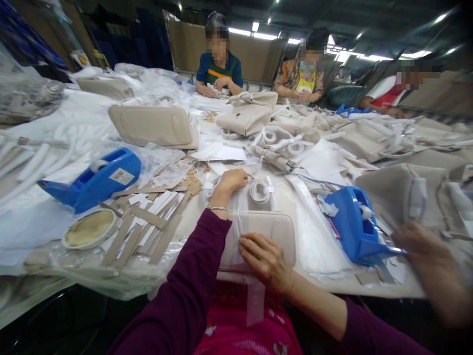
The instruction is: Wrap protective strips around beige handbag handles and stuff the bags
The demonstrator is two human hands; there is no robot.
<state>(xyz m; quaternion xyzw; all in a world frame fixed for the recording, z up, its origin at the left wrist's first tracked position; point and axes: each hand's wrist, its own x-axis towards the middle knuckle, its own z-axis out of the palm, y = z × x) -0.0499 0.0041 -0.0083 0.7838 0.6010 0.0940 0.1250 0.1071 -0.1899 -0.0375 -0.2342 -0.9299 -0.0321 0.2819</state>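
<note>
The near beige bag [271,223] looks smooth and matt

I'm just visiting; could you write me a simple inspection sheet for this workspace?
Surface: pale table, crowded.
Things at hand: beige bag lying before the person, a see-through strip across it.
Clutter: cardboard strips, round dish, two blue tape dispensers, more bags.
Hands: left hand towards the bag's far side, grip unclear; right hand over the bag, fingers extended onto the strip.
Cables: nothing seen.
Surroundings: three people beyond the table; another person's blurred hand at right.
</note>
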